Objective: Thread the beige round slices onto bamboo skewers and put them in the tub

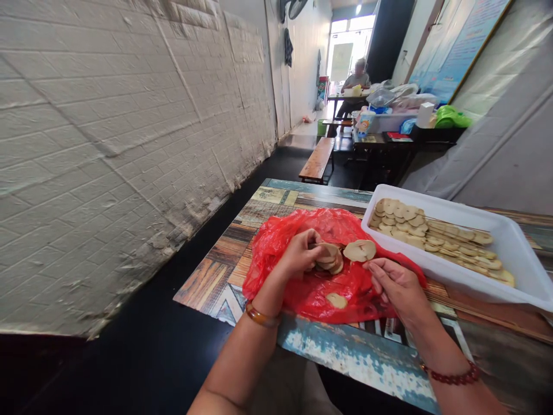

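My left hand [305,251] is closed around a small stack of thin, pale round slices [330,257], perhaps potato. To its right, one more pale slice [360,251] with a slit mark in its middle is raised at the fingertips of my right hand [395,282]. That hand's thumb and forefinger pinch at the slice's lower right edge; whether a thin stick is also in them I cannot make out. Both hands are over a spread red plastic bag [280,230]. A loose slice [336,300] lies on the bag's near side.
A white plastic tray [525,271] on the right holds rows of skewered slices [401,222]. The bag and tray rest on a wood-patterned table [207,282]. Beyond are a bench [318,158], a cluttered table [367,138] and a seated person [358,80]. A brick-patterned wall [129,144] runs along the left.
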`<action>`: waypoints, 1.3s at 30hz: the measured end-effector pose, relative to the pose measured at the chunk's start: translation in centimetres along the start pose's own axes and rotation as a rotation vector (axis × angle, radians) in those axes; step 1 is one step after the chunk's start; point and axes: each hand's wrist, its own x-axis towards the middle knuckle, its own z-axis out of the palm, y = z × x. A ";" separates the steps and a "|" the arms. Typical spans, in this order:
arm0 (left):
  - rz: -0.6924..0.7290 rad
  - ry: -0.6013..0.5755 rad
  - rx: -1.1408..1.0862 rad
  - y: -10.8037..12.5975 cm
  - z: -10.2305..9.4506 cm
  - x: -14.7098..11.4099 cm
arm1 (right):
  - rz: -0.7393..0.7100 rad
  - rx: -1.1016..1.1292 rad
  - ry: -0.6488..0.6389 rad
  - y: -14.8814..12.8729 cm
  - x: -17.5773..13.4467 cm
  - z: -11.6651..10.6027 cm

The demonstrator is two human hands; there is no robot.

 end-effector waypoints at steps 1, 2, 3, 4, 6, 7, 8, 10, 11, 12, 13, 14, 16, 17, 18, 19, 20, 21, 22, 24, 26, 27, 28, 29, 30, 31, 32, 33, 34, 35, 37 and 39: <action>-0.037 0.016 -0.103 0.1 0.0 0.0 | 0.006 -0.001 -0.004 0.0 -0.1 0.1; -0.068 0.039 -0.196 0.2 0.0 -0.1 | 0.012 -0.003 -0.008 -0.1 -0.1 0.2; -0.092 0.062 -0.282 0.3 0.1 -0.1 | 0.016 -0.007 -0.014 -0.1 -0.3 0.3; -0.115 0.083 -0.364 0.3 0.2 -0.1 | 0.017 -0.013 -0.023 -0.1 -0.4 0.5; -0.161 0.105 -0.526 0.4 0.5 -0.1 | 0.010 -0.029 -0.052 -0.3 -0.8 0.9; -0.183 0.100 -0.596 0.4 0.7 -0.1 | 0.007 -0.037 -0.072 -0.3 -0.9 1.1; -0.205 0.089 -0.654 0.4 0.9 -0.1 | 0.005 -0.046 -0.086 -0.4 -1.1 1.4; -0.229 0.073 -0.744 0.4 1.1 -0.1 | 0.005 -0.064 -0.091 -0.5 -1.5 1.9; -0.232 0.074 -0.777 0.4 1.2 -0.1 | 0.004 -0.077 -0.084 -0.6 -1.6 2.1; -0.234 0.082 -0.803 0.4 1.3 -0.1 | 0.003 -0.094 -0.082 -0.7 -1.8 2.3; -0.236 0.097 -0.823 0.4 1.3 -0.1 | -0.002 -0.116 -0.082 -0.8 -1.9 2.5; -0.237 0.111 -0.836 0.4 1.3 -0.1 | -0.008 -0.136 -0.084 -0.9 -2.0 2.7; -0.240 0.128 -0.836 0.4 1.3 -0.1 | -0.026 -0.173 -0.081 -1.0 -2.2 3.0; -0.240 0.134 -0.829 0.4 1.2 -0.1 | -0.036 -0.185 -0.071 -0.9 -2.2 3.1; -0.237 0.141 -0.820 0.5 1.2 -0.1 | -0.044 -0.192 -0.056 -0.9 -2.2 3.2; -0.231 0.150 -0.813 0.5 1.2 -0.1 | -0.052 -0.198 -0.042 -0.8 -2.2 3.2; -0.223 0.159 -0.807 0.5 1.1 -0.1 | -0.057 -0.205 -0.036 -0.6 -2.1 3.2; -0.213 0.171 -0.804 0.6 1.1 -0.1 | -0.063 -0.211 -0.032 -0.5 -2.1 3.2; -0.203 0.181 -0.801 0.6 1.1 -0.1 | -0.071 -0.217 -0.029 -0.4 -2.1 3.2; -0.183 0.194 -0.792 0.6 1.0 -0.1 | -0.089 -0.233 -0.029 -0.3 -2.0 3.0; -0.170 0.194 -0.777 0.6 1.0 -0.2 | -0.097 -0.255 -0.057 -0.4 -2.0 2.9; -0.163 0.192 -0.768 0.6 1.0 -0.2 | -0.097 -0.266 -0.073 -0.4 -2.0 2.8; -0.159 0.191 -0.759 0.6 1.0 -0.2 | -0.094 -0.276 -0.086 -0.5 -2.1 2.8; -0.156 0.191 -0.751 0.6 1.0 -0.2 | -0.090 -0.284 -0.092 -0.6 -2.1 2.8; -0.154 0.195 -0.741 0.6 1.0 -0.2 | -0.086 -0.291 -0.095 -0.6 -2.1 2.7; -0.152 0.198 -0.730 0.6 1.1 -0.2 | -0.082 -0.298 -0.097 -0.6 -2.0 2.7; -0.150 0.201 -0.719 0.6 1.1 -0.2 | -0.079 -0.305 -0.100 -0.7 -2.0 2.7; -0.147 0.203 -0.708 0.6 1.1 -0.2 | -0.077 -0.313 -0.108 -0.7 -2.0 2.6; -0.143 0.202 -0.698 0.6 1.2 -0.2 | -0.076 -0.322 -0.118 -0.6 -2.0 2.6; -0.140 0.199 -0.688 0.6 1.2 -0.2 | -0.078 -0.328 -0.123 -0.6 -2.0 2.6; -0.134 0.193 -0.669 0.6 1.2 -0.2 | -0.089 -0.332 -0.118 -0.6 -2.0 2.6; -0.129 0.199 -0.643 0.6 1.3 -0.3 | -0.100 -0.335 -0.113 -0.7 -1.9 2.6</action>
